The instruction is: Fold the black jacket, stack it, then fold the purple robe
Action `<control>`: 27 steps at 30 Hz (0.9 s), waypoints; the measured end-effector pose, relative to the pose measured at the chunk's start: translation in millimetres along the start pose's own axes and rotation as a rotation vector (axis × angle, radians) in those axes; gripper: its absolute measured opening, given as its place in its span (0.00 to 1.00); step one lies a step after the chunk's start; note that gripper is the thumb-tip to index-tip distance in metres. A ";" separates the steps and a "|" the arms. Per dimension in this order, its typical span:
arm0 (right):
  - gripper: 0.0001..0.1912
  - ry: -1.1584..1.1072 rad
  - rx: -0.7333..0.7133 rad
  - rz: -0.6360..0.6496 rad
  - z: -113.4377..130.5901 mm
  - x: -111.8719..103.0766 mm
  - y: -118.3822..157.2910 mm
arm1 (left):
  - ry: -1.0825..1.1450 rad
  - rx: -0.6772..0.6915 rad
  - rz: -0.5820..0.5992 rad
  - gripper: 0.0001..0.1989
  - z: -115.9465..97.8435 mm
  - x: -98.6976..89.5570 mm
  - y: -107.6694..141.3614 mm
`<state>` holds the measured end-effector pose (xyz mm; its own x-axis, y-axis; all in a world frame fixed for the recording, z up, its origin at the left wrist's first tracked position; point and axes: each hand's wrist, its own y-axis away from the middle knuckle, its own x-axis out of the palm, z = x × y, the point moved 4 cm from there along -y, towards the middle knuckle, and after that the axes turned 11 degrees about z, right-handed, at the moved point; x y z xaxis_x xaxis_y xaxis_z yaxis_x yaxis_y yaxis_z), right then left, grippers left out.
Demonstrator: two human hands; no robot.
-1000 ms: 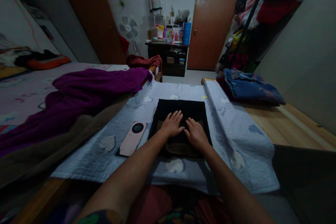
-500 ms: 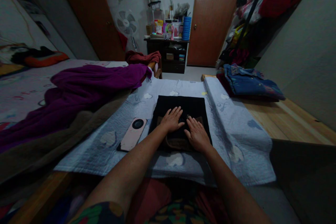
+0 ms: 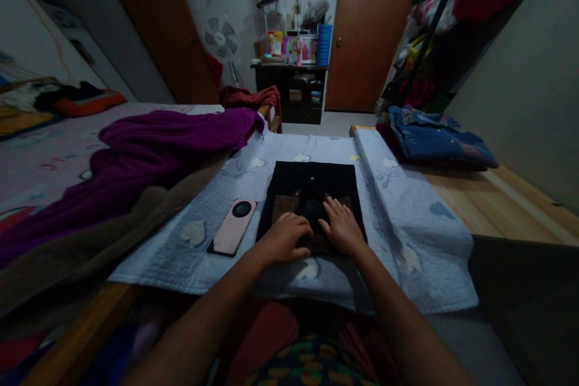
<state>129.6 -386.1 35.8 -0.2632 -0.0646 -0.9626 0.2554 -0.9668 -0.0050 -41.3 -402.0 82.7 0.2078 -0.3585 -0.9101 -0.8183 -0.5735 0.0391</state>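
Observation:
A folded black garment [image 3: 316,172] with brown patches and small metal buttons lies flat on a blue-grey quilted cloth [image 3: 289,146]. Over its lower left part is my left hand [image 3: 286,237], fingers apart and slightly bent, holding nothing. My right hand [image 3: 341,224] rests on the garment's right side with its fingers stretched out, near a brown patch. To the left of the garment a pink phone [image 3: 230,235] lies back up on the cloth.
A purple blanket [image 3: 181,139] covers the bed edge at left. Folded denim clothes [image 3: 438,139] sit on a wooden surface [image 3: 497,208] at right. Further back stand a fan [image 3: 221,38], a dark cabinet [image 3: 289,93] and a door [image 3: 362,30].
My left hand has moved back toward me, from the garment's middle to its lower left, uncovering a button and a brown patch. My right hand has hardly moved. The camera view has shifted slightly.

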 end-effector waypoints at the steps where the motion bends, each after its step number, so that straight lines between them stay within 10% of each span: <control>1: 0.26 -0.018 -0.016 -0.017 1.2 -1.1 0.9 | -0.011 -0.011 0.004 0.15 0.0 2.3 3.5; 9: 0.12 -0.263 -0.300 0.036 17.6 -12.8 32.5 | -0.033 -0.069 -0.041 0.20 2.8 14.9 6.3; 27: 0.15 -0.273 -0.298 0.042 20.4 -15.8 43.0 | 0.120 -0.130 -0.207 0.09 6.9 11.4 16.3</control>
<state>125.7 -431.7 56.3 -0.4743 -0.2047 -0.8563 0.5190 -0.8506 -0.0841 -55.9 -410.3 70.1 0.4325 -0.3041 -0.8488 -0.6776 -0.7307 -0.0835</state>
